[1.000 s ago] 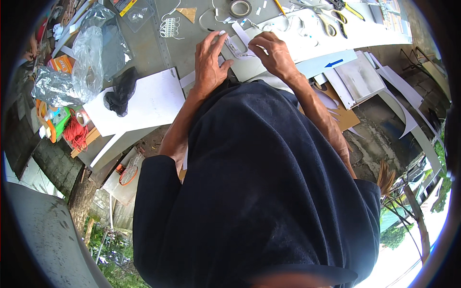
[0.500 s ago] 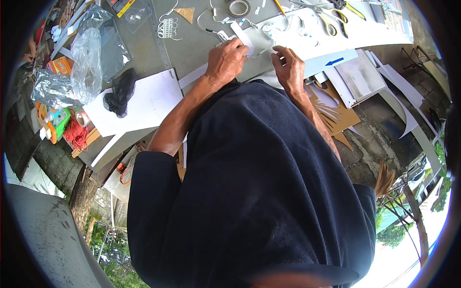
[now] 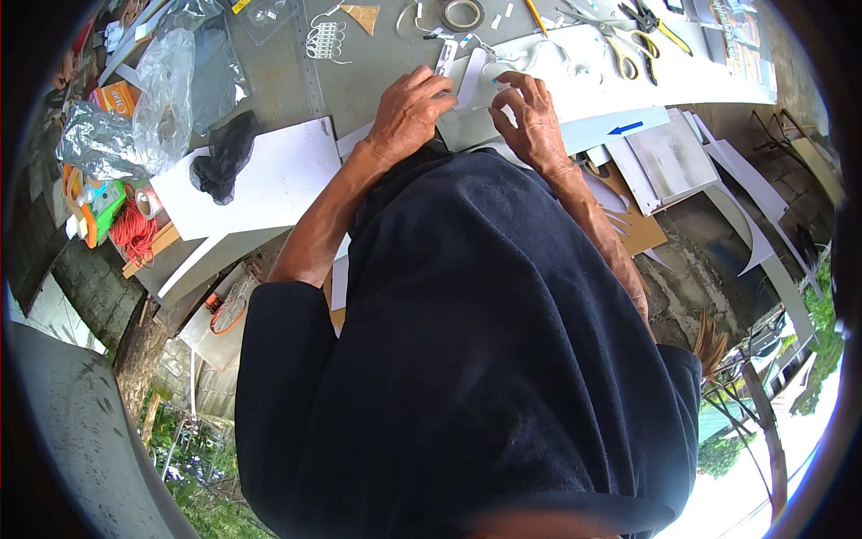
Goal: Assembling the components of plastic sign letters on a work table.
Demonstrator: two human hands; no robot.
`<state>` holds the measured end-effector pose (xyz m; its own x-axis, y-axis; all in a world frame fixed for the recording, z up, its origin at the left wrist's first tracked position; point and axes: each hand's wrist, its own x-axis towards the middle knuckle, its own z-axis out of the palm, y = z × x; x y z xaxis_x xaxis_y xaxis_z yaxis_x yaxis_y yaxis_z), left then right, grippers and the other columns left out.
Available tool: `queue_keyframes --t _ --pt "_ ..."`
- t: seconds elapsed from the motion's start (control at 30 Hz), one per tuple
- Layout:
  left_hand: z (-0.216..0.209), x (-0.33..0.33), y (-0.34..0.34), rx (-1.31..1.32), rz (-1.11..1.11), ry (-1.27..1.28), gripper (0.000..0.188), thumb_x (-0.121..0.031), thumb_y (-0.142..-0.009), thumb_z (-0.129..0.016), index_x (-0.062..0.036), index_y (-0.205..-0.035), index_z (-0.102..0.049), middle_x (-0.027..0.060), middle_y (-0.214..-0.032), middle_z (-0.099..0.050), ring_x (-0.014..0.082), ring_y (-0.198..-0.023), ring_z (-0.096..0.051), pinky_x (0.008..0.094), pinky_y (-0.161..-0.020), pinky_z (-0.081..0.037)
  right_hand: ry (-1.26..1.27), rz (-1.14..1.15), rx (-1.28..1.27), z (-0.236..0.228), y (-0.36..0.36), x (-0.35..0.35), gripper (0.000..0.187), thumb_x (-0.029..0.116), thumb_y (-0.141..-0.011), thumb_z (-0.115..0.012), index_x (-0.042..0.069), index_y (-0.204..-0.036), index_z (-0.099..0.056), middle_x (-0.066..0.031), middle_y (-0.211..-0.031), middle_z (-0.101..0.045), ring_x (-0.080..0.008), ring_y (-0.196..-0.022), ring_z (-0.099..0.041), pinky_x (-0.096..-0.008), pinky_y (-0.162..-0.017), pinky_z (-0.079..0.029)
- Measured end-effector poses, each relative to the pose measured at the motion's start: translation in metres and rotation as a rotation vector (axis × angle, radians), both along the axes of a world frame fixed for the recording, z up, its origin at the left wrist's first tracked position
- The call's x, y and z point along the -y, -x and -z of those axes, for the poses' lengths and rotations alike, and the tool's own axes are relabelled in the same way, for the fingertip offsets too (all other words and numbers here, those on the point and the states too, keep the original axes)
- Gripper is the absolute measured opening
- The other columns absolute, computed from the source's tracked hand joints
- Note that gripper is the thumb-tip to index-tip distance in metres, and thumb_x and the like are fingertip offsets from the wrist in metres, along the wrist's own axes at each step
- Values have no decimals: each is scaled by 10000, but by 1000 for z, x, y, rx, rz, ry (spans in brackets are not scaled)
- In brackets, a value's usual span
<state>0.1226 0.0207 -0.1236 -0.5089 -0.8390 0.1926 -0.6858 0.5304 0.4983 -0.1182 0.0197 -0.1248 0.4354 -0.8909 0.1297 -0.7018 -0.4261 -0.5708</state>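
My left hand (image 3: 409, 114) is over the near edge of the grey worktable, fingers curled down and closed. Whatever it may hold is hidden beneath the fingertips. Just past those fingertips is a narrow white strip (image 3: 471, 78), slanting away from me. To its right, my right hand (image 3: 532, 124) is bent inward, with thumb and fingertips close together; anything between them is too small to make out. Thin white wire with small light modules (image 3: 446, 56) lies beyond the left fingers. More white wire (image 3: 530, 61) runs across the bright white sheet past the right hand.
Scissors (image 3: 620, 45), yellow-handled pliers (image 3: 660, 31), a tape roll (image 3: 462, 13) and a pencil (image 3: 536, 16) lie at the far side. A module bundle (image 3: 325, 41) is farther left. Clear plastic bags (image 3: 166, 99) and a black cloth (image 3: 223, 160) lie at left, cardboard (image 3: 642, 229) at right.
The right hand has drawn slightly nearer me and left, its fingers curling. My left hand has shifted a little left, and the white strip now leans the other way, beyond its fingertips.
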Motion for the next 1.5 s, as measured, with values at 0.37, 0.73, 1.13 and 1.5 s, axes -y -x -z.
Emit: queue_keyframes --t 0.37,0.73,1.13,1.5 --pt "-16 -12 29 -154 -278 -114 253 -157 -772 -817 -92 -1006 -747 56 -930 -729 264 -850 -694 388 -736 -559 -122 -4 135 1 -13 12 125 202 -882 -737 95 -924 -688 -33 -1094 -651 -256 -1049 -581 -435 -903 -435" --pt "0 -3 22 -482 -570 -581 240 -163 -854 -804 -38 -1057 -783 81 -857 -779 89 -634 -632 294 -574 -492 71 158 185 -17 -31 32 140 129 -942 -683 36 -1039 -720 -61 -900 -693 -218 -809 -669 -362 -775 -527" --pt "-7 -6 15 -821 -601 -892 203 -76 -890 -763 43 -1054 -750 118 -940 -775 138 -852 -724 255 -749 -573 -837 254 555 -17 -46 29 281 276 -941 -735 -4 -969 -736 -52 -716 -702 -96 -598 -631 -257 -540 -506" --pt "8 -10 8 -903 -557 -970 218 -123 -870 -798 22 -1029 -763 86 -887 -763 72 -678 -621 228 -567 -481 -1022 209 749 9 -36 24 246 230 -943 -725 -13 -917 -688 -45 -723 -662 -104 -620 -595 -272 -548 -477"
